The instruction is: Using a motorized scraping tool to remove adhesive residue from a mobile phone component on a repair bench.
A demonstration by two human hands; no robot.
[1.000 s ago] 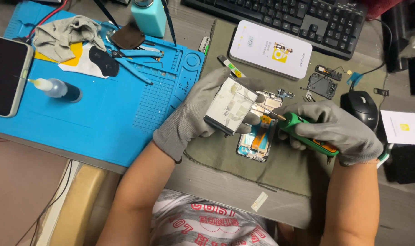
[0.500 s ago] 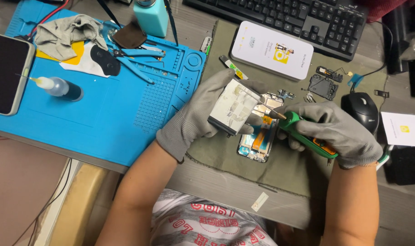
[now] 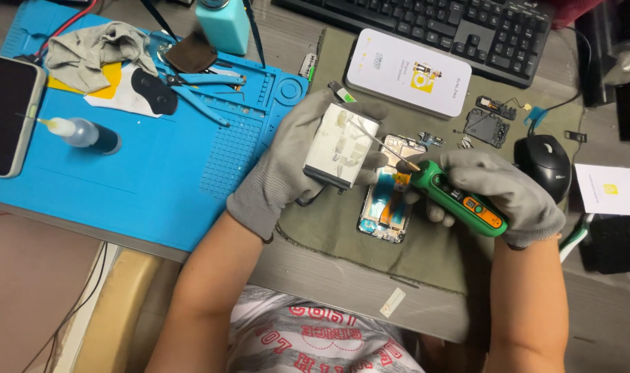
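Observation:
My left hand (image 3: 281,166), in a grey glove, grips a white rectangular battery-like block (image 3: 341,144) and holds it tilted above the top of an opened phone (image 3: 387,200). My right hand (image 3: 512,193), also gloved, holds a green and orange electric screwdriver (image 3: 460,199). Its thin bit points up-left and touches the white block's upper face. The opened phone lies on a dark green cloth mat (image 3: 342,228), its blue inner parts and orange flex showing.
A blue work mat (image 3: 156,179) at left carries a glue bottle (image 3: 83,132), tweezers (image 3: 197,79), a grey rag (image 3: 93,45) and a dark phone (image 3: 7,114). A white box (image 3: 408,72), keyboard (image 3: 467,27), mouse (image 3: 541,159) and small phone parts (image 3: 487,124) lie behind.
The left hand has lifted and turned the white block toward the upper left. The screwdriver's bit has risen from the phone's inside onto the block.

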